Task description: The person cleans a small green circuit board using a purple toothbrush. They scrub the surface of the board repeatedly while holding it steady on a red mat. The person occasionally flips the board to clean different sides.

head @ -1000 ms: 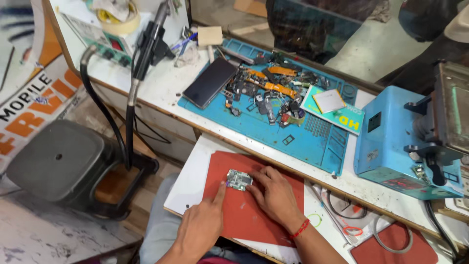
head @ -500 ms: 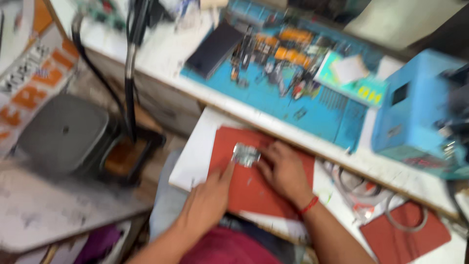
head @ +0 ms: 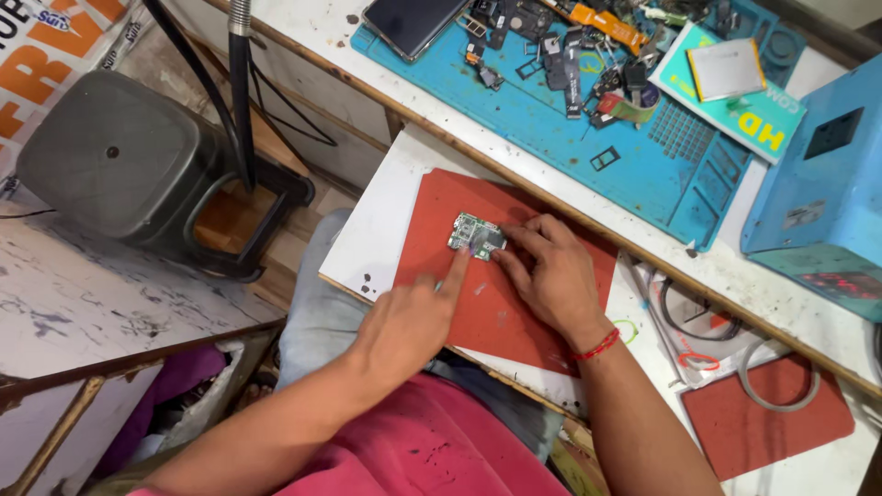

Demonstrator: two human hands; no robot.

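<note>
- The small green circuit board (head: 476, 235) is seen lying flat on the red mat (head: 551, 312), near that mat's far left corner, just as it lay a second ago; only the view has swung and drawn closer.
- Its long axis is laid roughly along the mat's far edge, running left to right with a slight tilt, one short end turned toward the mat's left edge.
- The left hand (head: 409, 321) is now pressed in with the forefinger stretched out, its tip touching the board's near edge; the other fingers are curled together.
- The right hand (head: 551, 271) is rested on the mat just beside the board, fingers a little apart, fingertips (head: 503, 253) pinning the board's right end, not clamped around it.
- The board is judged steadied rather than lifted.
- The mat is carried on a white board (head: 377, 239); beyond its far edge, the blue work mat (head: 551, 129) with loose phone parts is noted.
</note>
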